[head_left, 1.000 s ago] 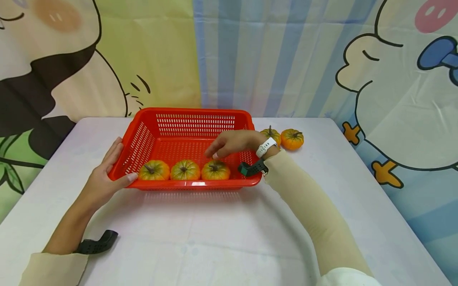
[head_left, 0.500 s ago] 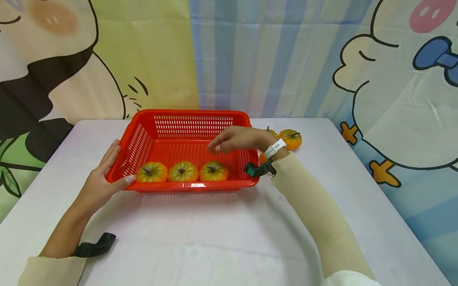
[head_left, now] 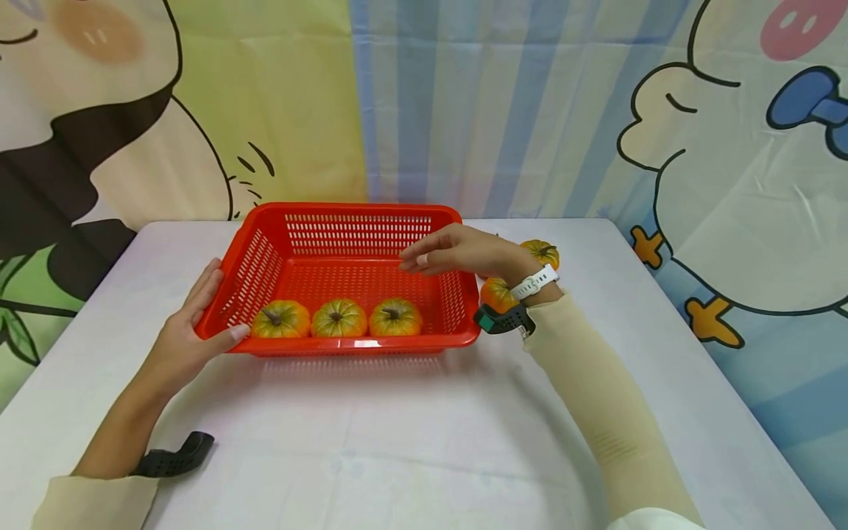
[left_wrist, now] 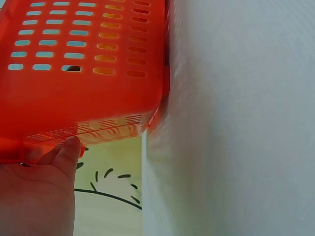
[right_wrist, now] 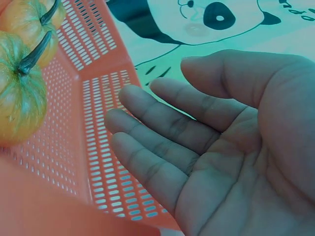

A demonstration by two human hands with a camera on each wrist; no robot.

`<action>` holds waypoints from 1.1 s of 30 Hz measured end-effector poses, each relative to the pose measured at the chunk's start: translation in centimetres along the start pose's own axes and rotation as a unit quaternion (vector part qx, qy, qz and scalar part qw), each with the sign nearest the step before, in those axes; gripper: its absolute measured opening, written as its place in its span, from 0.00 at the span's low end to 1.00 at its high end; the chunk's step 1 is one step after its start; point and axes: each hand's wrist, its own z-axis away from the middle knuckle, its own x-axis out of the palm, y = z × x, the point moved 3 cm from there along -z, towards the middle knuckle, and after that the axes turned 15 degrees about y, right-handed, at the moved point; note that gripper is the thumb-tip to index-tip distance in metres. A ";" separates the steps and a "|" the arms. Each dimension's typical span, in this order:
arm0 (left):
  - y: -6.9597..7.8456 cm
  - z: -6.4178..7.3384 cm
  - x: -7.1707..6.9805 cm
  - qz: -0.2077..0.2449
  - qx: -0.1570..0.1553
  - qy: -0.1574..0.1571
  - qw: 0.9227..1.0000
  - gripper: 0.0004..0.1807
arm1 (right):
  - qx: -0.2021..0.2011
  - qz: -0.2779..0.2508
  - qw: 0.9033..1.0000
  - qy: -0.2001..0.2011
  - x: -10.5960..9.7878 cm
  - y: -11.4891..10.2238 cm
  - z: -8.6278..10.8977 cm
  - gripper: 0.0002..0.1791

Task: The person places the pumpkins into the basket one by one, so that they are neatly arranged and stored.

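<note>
A red plastic basket (head_left: 331,269) with slotted walls stands on the table. Along its front side sit three small orange-green pumpkins: a left one (head_left: 281,319), a middle one (head_left: 339,319) and a right one (head_left: 395,317). My left hand (head_left: 188,324) holds the basket's front left corner, thumb on the rim and fingers along the outer left side. Over the basket's right part hovers my right hand (head_left: 464,252), fingers loosely extended and nothing in them. In the right wrist view its palm (right_wrist: 226,162) shows bare beside the basket wall.
Outside the basket's right side lie more pumpkins, one near the right wrist (head_left: 498,296) and one farther back (head_left: 543,254); the right hand and wrist partly cover them. A white cloth covers the table (head_left: 371,434). A printed curtain (head_left: 450,110) hangs behind.
My right hand has lifted from near the right pumpkin in the basket and moved right and back, toward the basket's right wall. The left hand keeps its hold on the basket.
</note>
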 end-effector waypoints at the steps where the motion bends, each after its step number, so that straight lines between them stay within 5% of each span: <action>1: 0.0 0.0 0.1 0.001 -0.002 0.000 1.000 0.50 | 0.001 0.002 1.000 0.006 -0.2 0.0 0.2 0.17; 10: 0.0 0.0 0.2 -0.005 0.003 0.001 1.000 0.51 | -0.016 0.022 0.999 0.027 -0.7 0.5 1.7 0.18; 21: 0.2 -0.2 0.2 0.003 0.005 0.003 1.000 0.50 | 0.004 -0.001 0.995 0.101 -2.9 1.1 4.5 0.19; 33: 0.0 0.0 0.1 0.003 0.003 0.002 1.000 0.51 | -0.038 -0.045 0.989 0.139 -3.7 2.6 5.9 0.20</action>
